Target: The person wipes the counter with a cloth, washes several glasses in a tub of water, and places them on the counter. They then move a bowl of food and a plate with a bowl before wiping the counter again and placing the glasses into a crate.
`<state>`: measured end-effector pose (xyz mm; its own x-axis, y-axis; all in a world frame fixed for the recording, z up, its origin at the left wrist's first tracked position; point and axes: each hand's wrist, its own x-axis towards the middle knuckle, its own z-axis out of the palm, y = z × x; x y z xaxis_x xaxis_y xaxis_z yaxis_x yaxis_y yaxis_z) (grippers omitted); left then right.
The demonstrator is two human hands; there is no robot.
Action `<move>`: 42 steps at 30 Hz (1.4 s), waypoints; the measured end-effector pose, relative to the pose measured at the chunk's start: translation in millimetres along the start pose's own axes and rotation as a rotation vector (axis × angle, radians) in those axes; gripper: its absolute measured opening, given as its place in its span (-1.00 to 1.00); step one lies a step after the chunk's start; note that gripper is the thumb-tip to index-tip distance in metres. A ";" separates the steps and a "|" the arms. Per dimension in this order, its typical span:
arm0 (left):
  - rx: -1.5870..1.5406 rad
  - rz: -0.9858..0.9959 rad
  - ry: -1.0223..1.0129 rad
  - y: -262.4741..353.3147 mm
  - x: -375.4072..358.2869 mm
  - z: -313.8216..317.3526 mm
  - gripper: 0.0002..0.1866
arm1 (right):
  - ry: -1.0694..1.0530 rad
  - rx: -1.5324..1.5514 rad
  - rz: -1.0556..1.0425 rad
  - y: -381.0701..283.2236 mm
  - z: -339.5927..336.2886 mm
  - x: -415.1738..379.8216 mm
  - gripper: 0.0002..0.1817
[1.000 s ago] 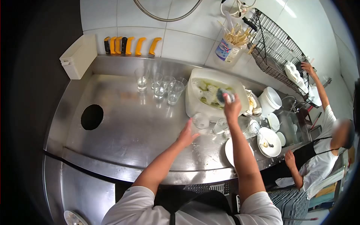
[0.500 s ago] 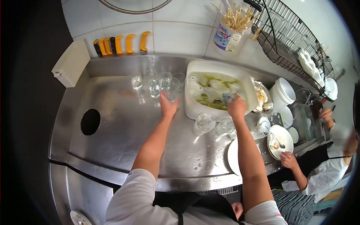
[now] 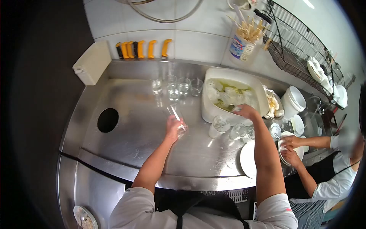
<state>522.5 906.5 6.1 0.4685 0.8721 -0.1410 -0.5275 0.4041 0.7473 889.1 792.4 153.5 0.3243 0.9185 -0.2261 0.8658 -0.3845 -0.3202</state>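
Observation:
My left hand (image 3: 173, 128) grips a clear drinking glass (image 3: 177, 116), tilted and blurred, above the steel counter. Beyond it, several clear glasses (image 3: 184, 87) stand grouped near the back wall. My right hand (image 3: 247, 111) is closed over the front rim of a white plastic tub (image 3: 207, 108), its fingertips on a scrubbing pad (image 3: 236, 109) that is mostly hidden. Inside the tub is foamy, greenish water (image 3: 228, 91) with glasses and green strips in it. Just before the tub stand a tall glass (image 3: 219, 126) and a shorter glass (image 3: 238, 131).
Yellow- and black-handled knives (image 3: 141, 49) line the back wall. A round hole (image 3: 108, 120) opens in the counter at left. A white plate (image 3: 248, 159) lies by my right forearm. At right a co-worker's hands (image 3: 291, 147) handle plates under a wire rack (image 3: 293, 66).
My left hand has drawn back from the glass group, bringing one glass nearer to me. My right hand remains at the tub. The co-worker's hands have come together over the plates. The view has shifted.

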 end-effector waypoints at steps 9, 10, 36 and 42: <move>-0.487 -0.269 0.288 60.6 -30.0 -1.8 -0.46 | 0.701 0.308 -0.291 -194.9 72.7 -35.4 -0.63; -0.492 -0.308 0.220 57.5 -39.2 6.1 -0.45 | 0.618 0.263 -0.430 -210.2 113.1 -34.8 -0.56; 1.541 0.643 -0.320 45.4 -109.6 -43.5 -0.20 | -0.076 0.962 0.159 -260.2 174.4 -119.9 -0.31; 1.292 0.410 -0.367 62.6 -105.9 -16.6 -0.12 | 0.310 0.187 -0.529 -226.8 179.2 -100.9 -0.38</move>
<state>428.0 844.0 57.1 0.7039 0.6628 0.2554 0.2512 -0.5687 0.7833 591.7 770.5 84.1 -0.0088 0.9616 0.2742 0.8671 0.1439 -0.4770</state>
